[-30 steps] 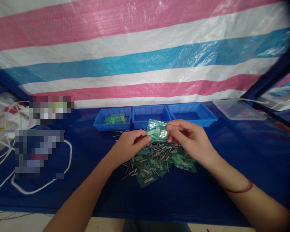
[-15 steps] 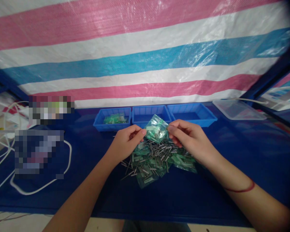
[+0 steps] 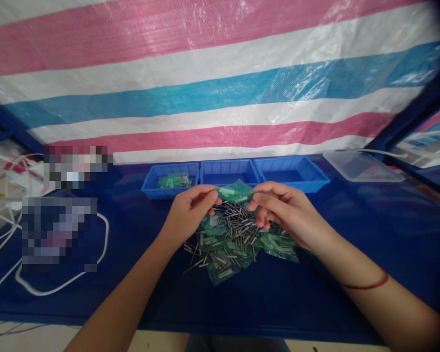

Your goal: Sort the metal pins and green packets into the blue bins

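Note:
Between my two hands a small green-tinted clear plastic bag (image 3: 236, 191) with pale pieces inside is held up, seen nearly edge-on. My left hand (image 3: 192, 208) pinches its left edge between thumb and finger. At the right edge, my right hand (image 3: 284, 210) pinches it the same way, its other fingers curled below. Under the hands lies a heap of loose metal pins or screws (image 3: 242, 222), too small to tell which. Several more green-tinted bags (image 3: 222, 271) with pieces in them lie among and around the heap.
Three blue bins stand behind the heap: a left bin (image 3: 146, 186) holding green bags, a middle bin (image 3: 227, 166) and a right bin (image 3: 315, 183). A translucent lid (image 3: 363, 166) lies at the back right. White cables (image 3: 106, 239) run on the left of the blue table (image 3: 271, 303).
The bag between my hands has tilted from facing me to nearly edge-on. My hands have shifted only slightly and keep their pinch on it.

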Demonstrator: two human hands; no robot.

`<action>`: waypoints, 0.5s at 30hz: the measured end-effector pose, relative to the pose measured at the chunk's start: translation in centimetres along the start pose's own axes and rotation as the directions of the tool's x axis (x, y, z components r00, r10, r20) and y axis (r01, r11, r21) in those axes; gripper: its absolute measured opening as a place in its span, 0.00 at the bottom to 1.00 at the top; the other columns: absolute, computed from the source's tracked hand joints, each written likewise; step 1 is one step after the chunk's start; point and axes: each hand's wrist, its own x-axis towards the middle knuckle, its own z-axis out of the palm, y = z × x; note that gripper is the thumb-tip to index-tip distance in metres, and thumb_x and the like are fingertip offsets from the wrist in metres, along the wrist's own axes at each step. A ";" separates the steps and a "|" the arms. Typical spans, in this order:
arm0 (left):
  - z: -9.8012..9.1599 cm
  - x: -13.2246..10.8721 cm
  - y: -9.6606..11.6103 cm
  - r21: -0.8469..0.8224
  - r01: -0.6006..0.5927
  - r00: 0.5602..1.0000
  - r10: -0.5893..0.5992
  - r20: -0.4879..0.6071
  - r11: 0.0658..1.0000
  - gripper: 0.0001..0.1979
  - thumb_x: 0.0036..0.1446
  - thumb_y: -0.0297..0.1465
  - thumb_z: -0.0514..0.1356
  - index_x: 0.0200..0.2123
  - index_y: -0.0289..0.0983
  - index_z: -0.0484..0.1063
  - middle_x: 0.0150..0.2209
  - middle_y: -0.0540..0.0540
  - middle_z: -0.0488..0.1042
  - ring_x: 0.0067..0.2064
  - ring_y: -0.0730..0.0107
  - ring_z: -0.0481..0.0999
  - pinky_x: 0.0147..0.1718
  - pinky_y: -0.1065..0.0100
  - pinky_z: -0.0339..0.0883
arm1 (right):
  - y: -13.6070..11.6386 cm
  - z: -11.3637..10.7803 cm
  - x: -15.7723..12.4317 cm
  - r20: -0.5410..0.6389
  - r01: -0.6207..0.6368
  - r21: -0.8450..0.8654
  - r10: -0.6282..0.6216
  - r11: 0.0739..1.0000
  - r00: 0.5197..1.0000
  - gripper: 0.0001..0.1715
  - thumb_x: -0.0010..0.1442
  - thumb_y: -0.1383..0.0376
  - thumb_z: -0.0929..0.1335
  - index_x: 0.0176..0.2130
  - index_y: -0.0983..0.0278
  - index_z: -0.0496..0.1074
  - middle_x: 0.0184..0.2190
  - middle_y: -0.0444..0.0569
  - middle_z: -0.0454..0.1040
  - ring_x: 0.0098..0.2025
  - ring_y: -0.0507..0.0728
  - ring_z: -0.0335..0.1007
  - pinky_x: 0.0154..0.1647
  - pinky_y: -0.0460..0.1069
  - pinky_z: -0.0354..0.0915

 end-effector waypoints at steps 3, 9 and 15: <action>0.0 -0.1 0.0 -0.032 -0.004 1.000 0.004 -0.007 0.999 0.11 0.57 0.32 0.57 0.41 0.36 0.74 0.31 0.47 0.78 0.26 0.76 0.73 0.29 0.70 0.69 | -0.2 0.0 0.0 -0.021 -0.014 0.026 0.015 1.000 1.000 0.15 0.51 0.58 0.73 0.36 0.64 0.71 0.29 0.48 0.78 0.21 0.50 0.72 0.18 0.44 0.67; 0.1 -0.4 0.5 -0.033 -0.010 1.000 0.009 -0.022 0.999 0.11 0.56 0.35 0.58 0.39 0.36 0.76 0.28 0.48 0.77 0.28 0.74 0.74 0.30 0.70 0.70 | 0.4 -0.1 0.2 -0.056 0.095 0.009 -0.095 0.995 0.994 0.15 0.49 0.60 0.75 0.36 0.62 0.72 0.27 0.45 0.77 0.26 0.52 0.74 0.26 0.47 0.72; 0.4 -0.4 0.2 -0.014 -0.045 0.998 0.044 -0.043 0.999 0.09 0.52 0.32 0.62 0.37 0.37 0.76 0.32 0.47 0.78 0.30 0.73 0.75 0.29 0.71 0.70 | 0.6 -0.2 0.4 -0.089 0.190 -0.055 -0.194 0.980 0.977 0.11 0.47 0.64 0.75 0.34 0.60 0.74 0.28 0.42 0.78 0.25 0.50 0.73 0.31 0.49 0.73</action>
